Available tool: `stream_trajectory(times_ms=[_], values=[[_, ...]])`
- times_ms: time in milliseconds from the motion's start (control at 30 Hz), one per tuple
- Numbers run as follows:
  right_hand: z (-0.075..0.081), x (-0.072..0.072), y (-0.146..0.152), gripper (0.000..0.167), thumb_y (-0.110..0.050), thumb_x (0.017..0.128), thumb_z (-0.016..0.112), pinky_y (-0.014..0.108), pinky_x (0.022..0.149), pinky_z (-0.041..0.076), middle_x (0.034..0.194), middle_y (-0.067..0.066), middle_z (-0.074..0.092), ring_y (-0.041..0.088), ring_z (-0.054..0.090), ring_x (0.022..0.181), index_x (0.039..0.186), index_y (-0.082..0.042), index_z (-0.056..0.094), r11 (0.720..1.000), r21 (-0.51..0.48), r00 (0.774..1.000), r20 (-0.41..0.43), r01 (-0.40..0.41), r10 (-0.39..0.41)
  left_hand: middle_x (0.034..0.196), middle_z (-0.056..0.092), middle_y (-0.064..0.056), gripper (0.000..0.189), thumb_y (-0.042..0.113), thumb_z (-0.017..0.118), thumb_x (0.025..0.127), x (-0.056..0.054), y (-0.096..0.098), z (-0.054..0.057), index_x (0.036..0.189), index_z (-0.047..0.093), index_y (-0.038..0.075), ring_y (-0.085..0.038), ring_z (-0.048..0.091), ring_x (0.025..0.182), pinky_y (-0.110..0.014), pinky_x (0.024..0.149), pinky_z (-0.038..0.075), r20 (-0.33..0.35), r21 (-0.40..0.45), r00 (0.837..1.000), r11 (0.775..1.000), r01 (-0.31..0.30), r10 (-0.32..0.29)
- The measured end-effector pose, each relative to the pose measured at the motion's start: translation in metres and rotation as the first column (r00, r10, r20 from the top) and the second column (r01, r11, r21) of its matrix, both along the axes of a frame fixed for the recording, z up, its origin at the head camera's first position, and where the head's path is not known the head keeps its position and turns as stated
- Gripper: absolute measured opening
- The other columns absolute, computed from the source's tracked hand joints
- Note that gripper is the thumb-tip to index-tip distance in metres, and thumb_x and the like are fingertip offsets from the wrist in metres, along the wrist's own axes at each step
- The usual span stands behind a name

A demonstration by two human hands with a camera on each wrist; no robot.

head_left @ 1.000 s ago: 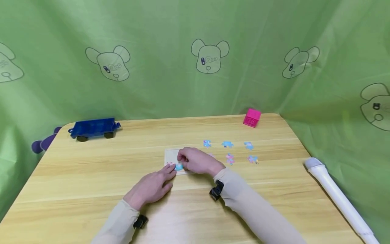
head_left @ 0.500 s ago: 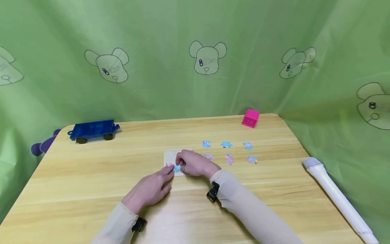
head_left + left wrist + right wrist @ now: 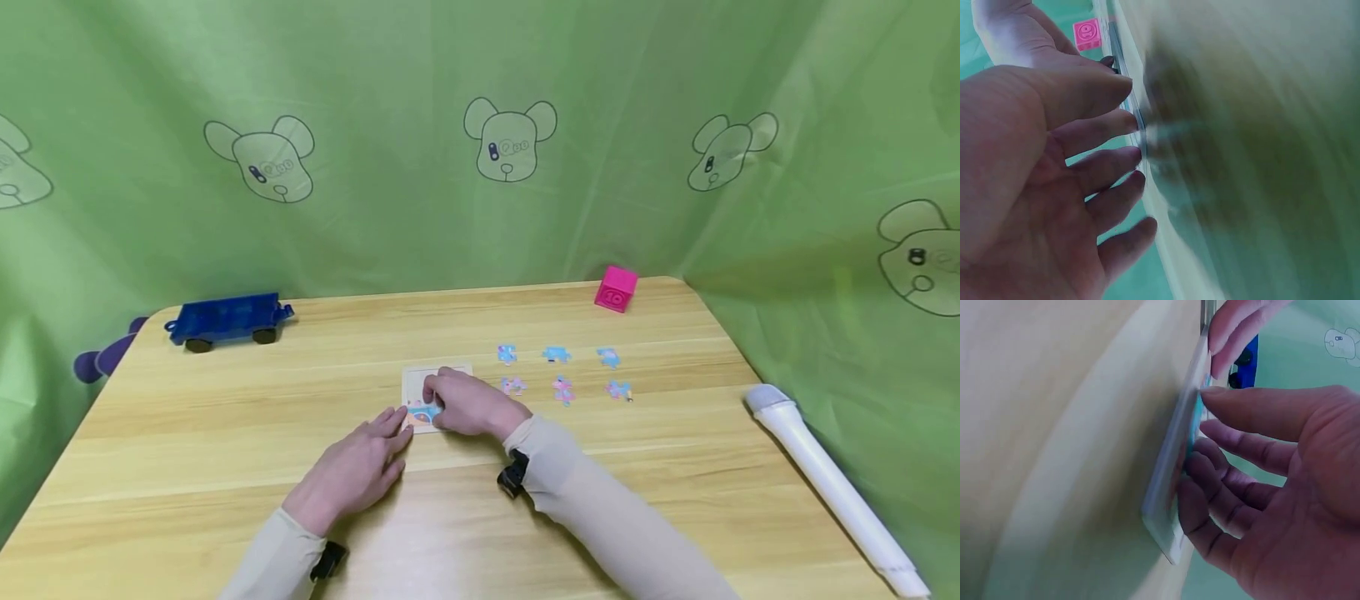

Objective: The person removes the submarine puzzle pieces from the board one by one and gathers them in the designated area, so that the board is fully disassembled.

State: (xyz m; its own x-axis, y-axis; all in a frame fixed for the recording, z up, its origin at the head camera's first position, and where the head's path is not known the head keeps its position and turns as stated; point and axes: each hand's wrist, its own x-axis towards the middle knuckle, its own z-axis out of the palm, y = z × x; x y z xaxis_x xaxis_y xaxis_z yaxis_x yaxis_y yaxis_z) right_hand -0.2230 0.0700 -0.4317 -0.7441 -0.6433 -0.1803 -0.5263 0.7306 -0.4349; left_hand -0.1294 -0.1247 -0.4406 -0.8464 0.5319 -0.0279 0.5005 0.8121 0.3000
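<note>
A small pale puzzle tray (image 3: 413, 385) lies flat mid-table. Its near left part holds a blue and orange puzzle picture (image 3: 422, 417). My right hand (image 3: 474, 403) reaches over the tray with bent fingers. In the right wrist view its thumb and fingertips touch a blue puzzle piece (image 3: 1197, 415) on the tray and appear to pinch it; the fingers partly hide it. My left hand (image 3: 348, 471) rests by the tray's near left corner, its fairly straight fingertips at the edge. Several loose jigsaw pieces (image 3: 557, 354) lie in two rows to the right.
A blue toy wagon (image 3: 228, 322) stands at the table's back left. A pink number block (image 3: 617, 289) sits at the back right. Along the right edge lies a white microphone-shaped tube (image 3: 832, 487). Green printed cloth (image 3: 375, 233) hangs behind.
Both hands have shifted slightly left. The left hand has drawn back from the tray, uncovering more of the picture. My right fingers have moved left across the tray. The loose pieces stay put.
</note>
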Motion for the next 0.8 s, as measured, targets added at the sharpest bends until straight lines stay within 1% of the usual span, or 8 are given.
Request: stream_trajectory(times_ms=[133, 267, 333, 467, 567, 800], values=[[-0.001, 0.001, -0.006, 0.027, -0.014, 0.089, 0.071, 0.027, 0.076, 0.047, 0.097, 0.002, 0.053, 0.014, 0.051, 0.083, 0.113, -0.01, 0.062, 1.0, -0.015, 1.0, -0.006, 0.009, -0.009, 0.15, 0.039, -0.021, 0.042, 0.016, 0.061, 0.097, -0.002, -0.001, 0.0, 0.134, 0.057, -0.004, -0.036, 0.037, 0.137, -0.056, 0.108, 0.034, -0.003, 0.004, 1.0, 1.0, 0.007, -0.007], [-0.002, 0.002, -0.012, 0.028, -0.016, 0.09, 0.071, 0.026, 0.077, 0.047, 0.099, 0.001, 0.051, 0.013, 0.051, 0.084, 0.116, -0.01, 0.063, 1.0, -0.017, 1.0, -0.006, 0.019, -0.02, 0.15, 0.039, -0.02, 0.042, 0.016, 0.06, 0.098, -0.003, -0.001, -0.001, 0.135, 0.056, -0.004, -0.034, 0.036, 0.138, -0.052, 0.109, 0.034, 0.01, 0.019, 1.0, 1.0, -0.008, 0.007], [-0.002, 0.003, -0.014, 0.027, -0.016, 0.089, 0.072, 0.026, 0.076, 0.047, 0.099, 0.0, 0.051, 0.013, 0.051, 0.084, 0.114, -0.01, 0.063, 0.999, -0.019, 1.0, 0.0, 0.031, -0.031, 0.151, 0.039, -0.019, 0.044, 0.017, 0.061, 0.098, -0.003, -0.002, -0.001, 0.136, 0.055, -0.004, -0.034, 0.037, 0.138, -0.05, 0.109, 0.035, 0.017, 0.023, 1.0, 1.0, -0.017, 0.017], [-0.004, 0.005, -0.015, 0.023, -0.016, 0.089, 0.072, 0.026, 0.076, 0.047, 0.097, -0.001, 0.05, 0.014, 0.051, 0.083, 0.11, -0.01, 0.063, 0.998, -0.031, 0.998, 0.005, 0.057, -0.057, 0.152, 0.038, -0.019, 0.049, 0.018, 0.061, 0.097, -0.002, -0.001, -0.003, 0.139, 0.051, -0.006, -0.034, 0.038, 0.137, -0.05, 0.109, 0.036, 0.056, 0.053, 0.998, 0.998, -0.035, 0.032], [-0.006, 0.006, -0.015, 0.023, -0.016, 0.089, 0.073, 0.026, 0.076, 0.047, 0.096, -0.001, 0.049, 0.014, 0.051, 0.083, 0.108, -0.01, 0.062, 0.997, -0.037, 0.998, -0.008, 0.061, -0.061, 0.153, 0.036, -0.018, 0.05, 0.019, 0.061, 0.098, -0.002, 0.0, -0.005, 0.14, 0.049, -0.005, -0.034, 0.037, 0.137, -0.051, 0.109, 0.035, 0.079, 0.066, 0.996, 0.997, -0.047, 0.041], [-0.006, 0.003, -0.017, 0.022, -0.014, 0.088, 0.073, 0.026, 0.076, 0.046, 0.093, -0.001, 0.05, 0.013, 0.05, 0.083, 0.105, -0.01, 0.059, 0.998, -0.06, 0.999, -0.02, 0.037, -0.038, 0.153, 0.037, -0.016, 0.049, 0.02, 0.059, 0.099, -0.003, -0.001, -0.003, 0.14, 0.049, -0.004, -0.033, 0.038, 0.137, -0.05, 0.11, 0.035, 0.082, 0.053, 0.994, 0.996, -0.07, 0.065]])
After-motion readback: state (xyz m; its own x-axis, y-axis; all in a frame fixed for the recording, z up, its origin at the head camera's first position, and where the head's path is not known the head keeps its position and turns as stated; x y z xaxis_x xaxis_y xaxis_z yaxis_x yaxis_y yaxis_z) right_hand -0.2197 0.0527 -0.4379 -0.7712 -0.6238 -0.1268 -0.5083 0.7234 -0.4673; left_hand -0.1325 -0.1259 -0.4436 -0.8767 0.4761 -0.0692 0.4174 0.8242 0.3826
